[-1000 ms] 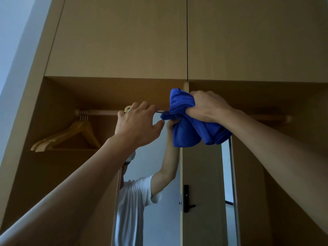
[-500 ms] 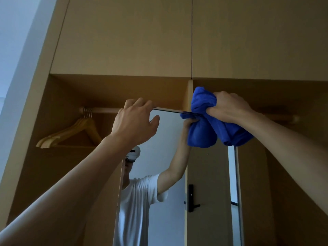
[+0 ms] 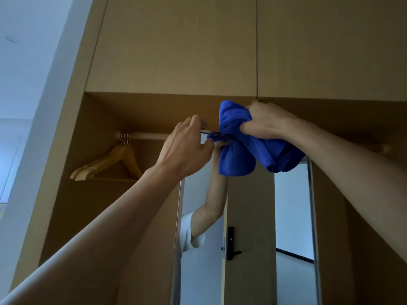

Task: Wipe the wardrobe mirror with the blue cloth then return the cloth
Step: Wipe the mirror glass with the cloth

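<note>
The left hand is gripping the top edge of the mirror, near that edge's left end, with its fingers curling over the edge and its thumb lying on the front of the glass just below. The right hand is clenching the blue cloth in a tight bunch and holding it at the same top edge, just to the right of the left hand. Part of the cloth is bulging up above the knuckles, in front of the upper cabinet doors, and the rest is hanging down below the wrist against the upper part of the glass. A second blue shape directly under the edge is showing as the cloth's reflection. Both forearms are reaching up from the bottom corners of the view. The mirror is standing as a tall panel with a thin metal frame in the open wardrobe, and it is reflecting a raised arm, a white sleeve and a door with a black handle. Inside the wardrobe, to the left of the mirror, wooden hangers are hanging together near the left end of a wooden rail. A pale wall is running along the wardrobe's left side.
</note>
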A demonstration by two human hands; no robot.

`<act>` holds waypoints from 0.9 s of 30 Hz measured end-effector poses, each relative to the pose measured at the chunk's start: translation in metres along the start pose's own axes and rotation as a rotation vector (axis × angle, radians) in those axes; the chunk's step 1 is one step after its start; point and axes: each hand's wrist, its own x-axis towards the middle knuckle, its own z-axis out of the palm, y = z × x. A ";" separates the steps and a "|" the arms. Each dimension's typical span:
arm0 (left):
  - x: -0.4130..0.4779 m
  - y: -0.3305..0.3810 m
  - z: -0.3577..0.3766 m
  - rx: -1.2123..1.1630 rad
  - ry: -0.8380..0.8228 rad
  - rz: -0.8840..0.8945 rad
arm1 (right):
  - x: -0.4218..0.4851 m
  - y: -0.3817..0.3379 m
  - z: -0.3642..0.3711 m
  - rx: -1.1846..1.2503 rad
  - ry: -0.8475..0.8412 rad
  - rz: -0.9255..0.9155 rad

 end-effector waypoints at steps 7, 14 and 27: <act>-0.013 -0.013 -0.003 -0.287 0.014 -0.178 | 0.002 -0.045 0.003 0.060 0.024 -0.066; -0.033 -0.021 -0.004 -0.444 -0.019 -0.246 | -0.001 -0.073 0.011 0.078 0.117 -0.140; -0.059 -0.024 -0.012 -0.436 -0.085 -0.271 | -0.018 -0.097 0.017 -0.069 0.297 -0.314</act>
